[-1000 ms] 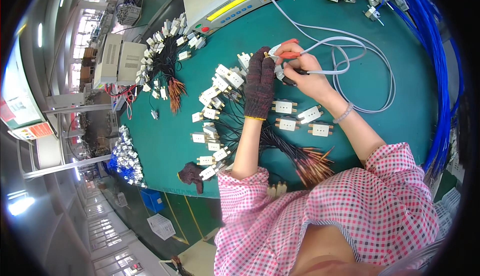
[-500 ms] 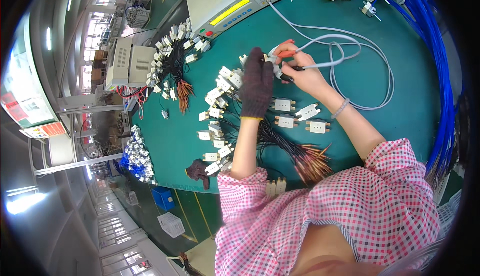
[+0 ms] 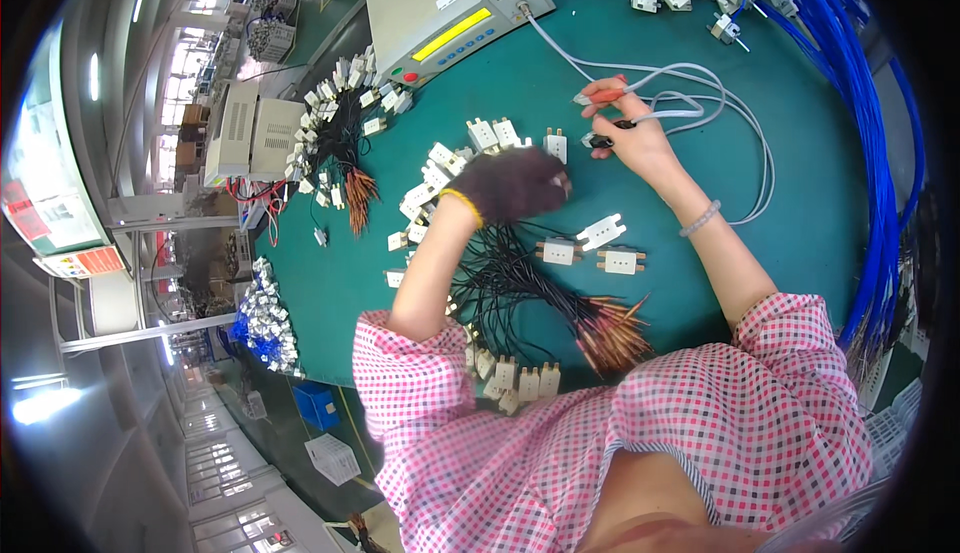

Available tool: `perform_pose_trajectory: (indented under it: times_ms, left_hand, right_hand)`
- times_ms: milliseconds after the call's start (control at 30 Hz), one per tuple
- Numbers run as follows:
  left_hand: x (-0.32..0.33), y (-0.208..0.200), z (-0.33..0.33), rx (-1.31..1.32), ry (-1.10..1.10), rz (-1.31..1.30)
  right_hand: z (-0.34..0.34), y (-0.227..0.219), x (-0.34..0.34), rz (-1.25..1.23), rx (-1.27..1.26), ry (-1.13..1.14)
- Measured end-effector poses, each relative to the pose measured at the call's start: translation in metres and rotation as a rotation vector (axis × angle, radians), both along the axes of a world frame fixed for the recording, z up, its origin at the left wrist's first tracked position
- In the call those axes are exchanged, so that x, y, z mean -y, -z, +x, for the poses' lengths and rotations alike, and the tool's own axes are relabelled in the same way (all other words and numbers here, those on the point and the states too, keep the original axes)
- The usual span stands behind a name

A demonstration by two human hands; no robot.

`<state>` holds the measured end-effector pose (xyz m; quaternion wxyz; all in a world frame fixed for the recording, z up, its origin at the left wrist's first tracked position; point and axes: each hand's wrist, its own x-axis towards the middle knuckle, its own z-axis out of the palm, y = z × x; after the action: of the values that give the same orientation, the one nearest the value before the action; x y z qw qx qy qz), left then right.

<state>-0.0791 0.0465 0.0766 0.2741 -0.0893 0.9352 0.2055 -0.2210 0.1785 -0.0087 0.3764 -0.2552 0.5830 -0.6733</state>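
My right hand [image 3: 640, 138] holds a pair of test clips on grey leads, a red clip [image 3: 603, 98] and a black clip [image 3: 610, 139], their tips apart and touching no block. My left hand [image 3: 508, 188], in a dark knitted glove with a yellow cuff, hovers over the white terminal blocks, blurred, so its fingers cannot be made out. A pale spot shows at the glove's tip. Just beyond the glove lies a white block [image 3: 555, 145] with metal tabs. Loose blocks [image 3: 621, 261] lie to its right, near a bundle of black wires [image 3: 520, 278] with copper ends.
A tester [image 3: 450, 18] with a yellow display stands at the back of the green table [image 3: 810, 203]; its grey cable [image 3: 735, 103] loops across the right. Thick blue wires [image 3: 870, 133] run down the right edge. More white blocks [image 3: 320, 113] are heaped at the left.
My left hand has swung nearer and away from the clips. My right hand has drawn back right, clips still held. A block now lies beyond the glove; one loose block no longer shows.
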Motion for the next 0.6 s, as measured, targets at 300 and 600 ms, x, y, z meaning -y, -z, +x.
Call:
perform_pose_trajectory:
  times_ms: [300, 600]
  left_hand:
    - [0.022, 0.078, 0.038, -0.695, -1.077, 0.615]
    - [0.024, 0.073, 0.056, -0.793, -0.965, 1.441]
  right_hand:
    - [0.056, -0.01, 0.021, -0.332, 0.031, -0.196]
    - [0.055, -0.019, 0.026, -0.285, 0.251, -0.195]
